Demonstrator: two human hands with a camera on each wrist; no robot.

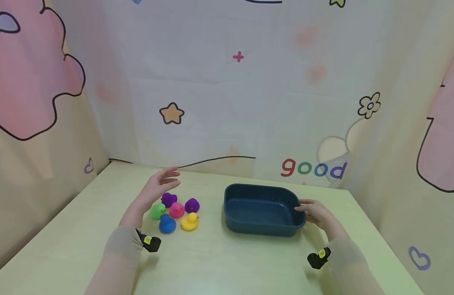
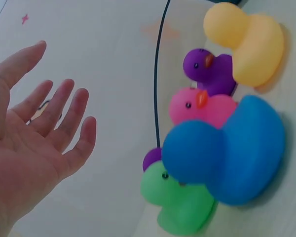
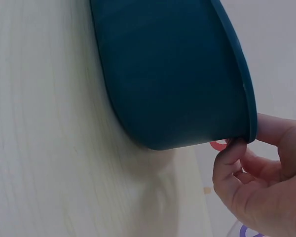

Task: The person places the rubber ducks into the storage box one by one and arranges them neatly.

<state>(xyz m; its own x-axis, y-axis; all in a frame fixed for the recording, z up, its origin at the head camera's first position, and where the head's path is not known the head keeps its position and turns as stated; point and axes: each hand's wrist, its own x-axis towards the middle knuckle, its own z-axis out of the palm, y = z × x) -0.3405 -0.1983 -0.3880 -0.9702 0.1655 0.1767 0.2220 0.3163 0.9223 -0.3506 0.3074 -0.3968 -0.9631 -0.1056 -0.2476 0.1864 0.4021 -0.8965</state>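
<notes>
Six ducks sit near the spread left hand—right hand pinches the tub.

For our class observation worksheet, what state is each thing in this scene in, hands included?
Dark blue rectangular plastic bin: upright, open-topped
Yellow rubber duck: upright
Blue rubber duck: upright
Green rubber duck: upright
Pink rubber duck: upright
Purple rubber duck nearer the bin: upright
Purple rubber duck farther from the bin: upright
Bare left hand: open, holding nothing
Bare right hand: gripping the bin's right end
</notes>
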